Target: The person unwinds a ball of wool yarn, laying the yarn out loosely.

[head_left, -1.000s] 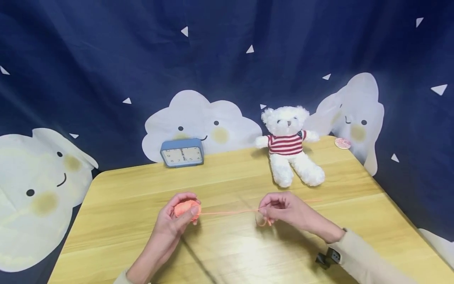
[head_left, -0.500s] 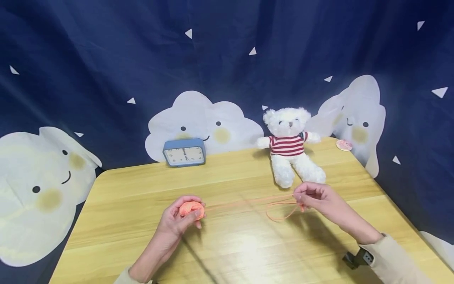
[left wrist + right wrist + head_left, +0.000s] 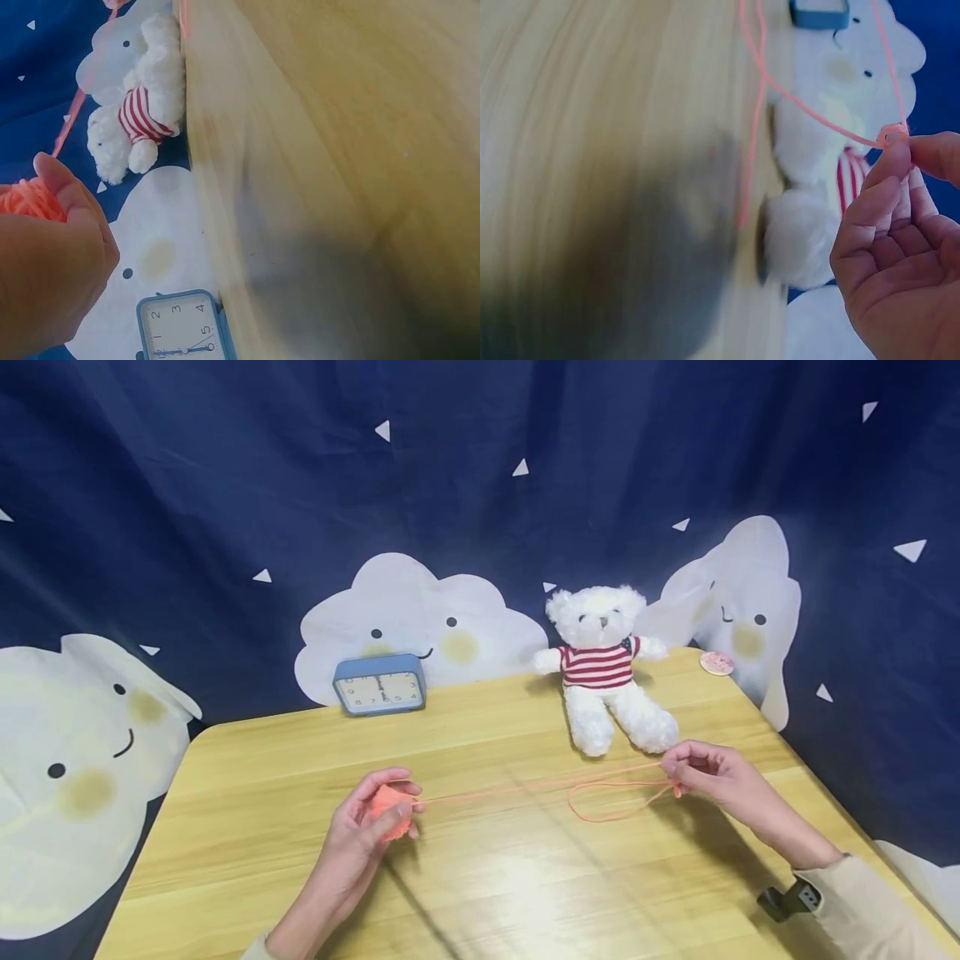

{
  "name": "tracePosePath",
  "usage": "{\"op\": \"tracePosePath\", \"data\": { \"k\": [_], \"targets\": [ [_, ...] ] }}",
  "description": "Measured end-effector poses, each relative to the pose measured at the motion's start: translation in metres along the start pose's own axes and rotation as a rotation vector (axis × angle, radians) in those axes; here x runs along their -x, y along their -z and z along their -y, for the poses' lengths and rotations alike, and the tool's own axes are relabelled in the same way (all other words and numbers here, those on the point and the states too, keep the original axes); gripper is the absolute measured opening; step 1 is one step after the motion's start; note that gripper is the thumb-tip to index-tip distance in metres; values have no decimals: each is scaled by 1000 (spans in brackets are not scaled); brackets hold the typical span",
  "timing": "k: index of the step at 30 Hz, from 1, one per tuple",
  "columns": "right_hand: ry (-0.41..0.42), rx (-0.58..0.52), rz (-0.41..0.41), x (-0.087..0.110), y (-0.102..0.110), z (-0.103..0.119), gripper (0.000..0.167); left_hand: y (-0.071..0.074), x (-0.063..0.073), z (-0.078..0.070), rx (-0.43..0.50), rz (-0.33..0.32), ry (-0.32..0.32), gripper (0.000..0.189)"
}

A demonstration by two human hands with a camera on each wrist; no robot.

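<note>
A small ball of coral-orange yarn (image 3: pixel 382 800) rests in my left hand (image 3: pixel 352 839), thumb across its front and fingers behind it. From the ball a strand (image 3: pixel 540 783) runs right to my right hand (image 3: pixel 727 783), which pinches it between thumb and forefinger. A loose loop of the yarn (image 3: pixel 600 820) trails left from those fingertips. In the right wrist view a small bunch of yarn (image 3: pixel 892 135) shows at the pinch, while the other fingers stay curled. Only the top of the yarn ball (image 3: pixel 34 199) shows in the left wrist view, above the hand.
A white teddy bear (image 3: pixel 600 668) in a striped shirt sits at the back of the wooden table (image 3: pixel 247 827), just beyond my right hand. A blue clock (image 3: pixel 380 685) stands back left. A pink round disc (image 3: pixel 717 662) lies at the far right corner. A patterned curtain hangs behind.
My right hand has moved right, away from the left, drawing the strand longer; the loose loop has grown. The yarn ball has turned a little in my left hand, which stays nearly in place.
</note>
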State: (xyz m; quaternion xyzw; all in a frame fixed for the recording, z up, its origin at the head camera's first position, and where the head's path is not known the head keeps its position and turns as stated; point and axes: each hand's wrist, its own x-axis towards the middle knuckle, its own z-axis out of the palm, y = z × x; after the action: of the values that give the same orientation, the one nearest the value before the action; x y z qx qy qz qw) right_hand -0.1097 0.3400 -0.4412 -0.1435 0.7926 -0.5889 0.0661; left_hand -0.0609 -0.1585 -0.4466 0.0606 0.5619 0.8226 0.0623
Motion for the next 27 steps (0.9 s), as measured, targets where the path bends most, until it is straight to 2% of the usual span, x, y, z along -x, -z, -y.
{"op": "tracePosePath", "data": {
  "k": [6,13,16,20,23,27],
  "targets": [
    [-14,81,-30,-3,14,-18,7,1,1,0,-2,19,22,43],
    [-52,169,1,-5,22,-32,9,2,2,-1,-18,5,18,52],
    [-97,233,-15,-6,23,-34,9,1,3,-2,-36,-21,25,51],
    [-118,276,16,-6,22,-36,10,0,3,-3,-58,-95,51,46],
    [-121,265,56,-7,22,-37,12,-2,4,-5,-81,-141,70,48],
    [-149,242,67,-8,22,-39,13,-3,4,-5,-124,-150,73,52]
  ]
}}
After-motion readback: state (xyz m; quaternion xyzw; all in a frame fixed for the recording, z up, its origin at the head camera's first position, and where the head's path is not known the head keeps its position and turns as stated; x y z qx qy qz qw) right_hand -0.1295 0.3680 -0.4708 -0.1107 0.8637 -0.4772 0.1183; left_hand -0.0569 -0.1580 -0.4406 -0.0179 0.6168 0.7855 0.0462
